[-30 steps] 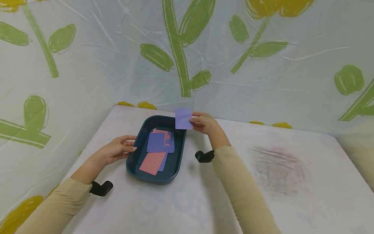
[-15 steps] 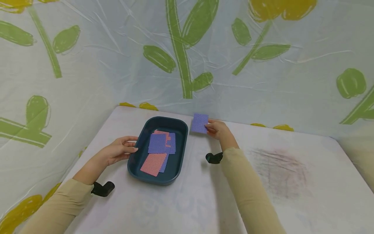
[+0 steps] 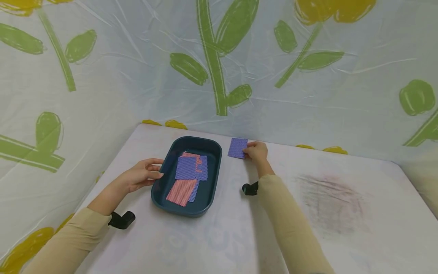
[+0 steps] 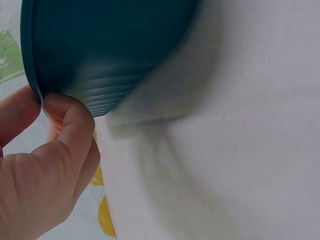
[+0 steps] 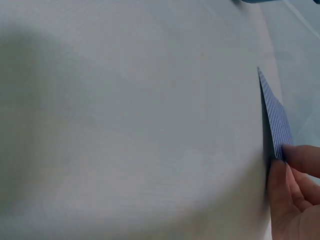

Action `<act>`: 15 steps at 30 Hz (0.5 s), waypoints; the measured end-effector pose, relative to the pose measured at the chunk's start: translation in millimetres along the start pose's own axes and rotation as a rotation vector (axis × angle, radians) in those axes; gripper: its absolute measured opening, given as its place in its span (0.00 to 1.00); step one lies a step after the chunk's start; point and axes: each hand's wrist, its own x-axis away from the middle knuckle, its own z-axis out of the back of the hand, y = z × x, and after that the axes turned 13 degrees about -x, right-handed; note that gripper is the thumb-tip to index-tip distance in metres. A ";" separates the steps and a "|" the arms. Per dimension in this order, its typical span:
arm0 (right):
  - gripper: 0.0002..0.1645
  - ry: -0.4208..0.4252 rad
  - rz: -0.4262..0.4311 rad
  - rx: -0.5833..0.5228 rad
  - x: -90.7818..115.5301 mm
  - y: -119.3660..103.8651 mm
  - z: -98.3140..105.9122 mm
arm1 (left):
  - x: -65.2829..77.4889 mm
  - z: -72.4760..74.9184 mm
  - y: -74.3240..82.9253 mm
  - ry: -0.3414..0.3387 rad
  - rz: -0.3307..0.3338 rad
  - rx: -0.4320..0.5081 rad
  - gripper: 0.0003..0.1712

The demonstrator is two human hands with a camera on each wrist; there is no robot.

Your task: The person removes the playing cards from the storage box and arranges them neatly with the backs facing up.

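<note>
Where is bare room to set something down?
Bare tabletop lies in front of the tray, between left sleeve and right sleeve, and from the right sleeve to the tabletop's right edge, around a dark smudge. Crowded: the tray's left rim, where the left hand pinches it, and beyond its right rim, where the right hand pinches a purple card.

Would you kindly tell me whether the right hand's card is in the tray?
Out: the right hand pinches the blue-patterned playing card beside the tray, with a gap between.

Tray (image 4: 115,40) and right hand (image 5: 296,192) cropped in wrist views, overlapped cards (image 3: 204,169), count unclear
</note>
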 end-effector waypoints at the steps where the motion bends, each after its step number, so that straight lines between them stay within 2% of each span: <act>1: 0.21 0.022 0.051 0.082 0.8 0.4 -1.5 | 0.0 0.2 -0.1 0.002 0.000 -0.002 0.34; 4: 0.19 0.073 0.156 0.232 1.9 1.4 -5.4 | 0.2 0.6 0.0 0.004 0.000 -0.003 0.35; 8: 0.19 0.094 0.210 0.293 0.9 3.9 -7.2 | 0.5 0.6 0.3 -0.003 -0.005 0.004 0.34; 11: 0.20 0.098 0.204 0.298 0.8 4.3 -6.6 | 0.3 0.2 0.6 -0.003 -0.004 0.007 0.34; 15: 0.20 0.082 0.147 0.257 0.4 1.7 -4.1 | 0.2 -0.2 0.8 0.002 0.001 0.002 0.34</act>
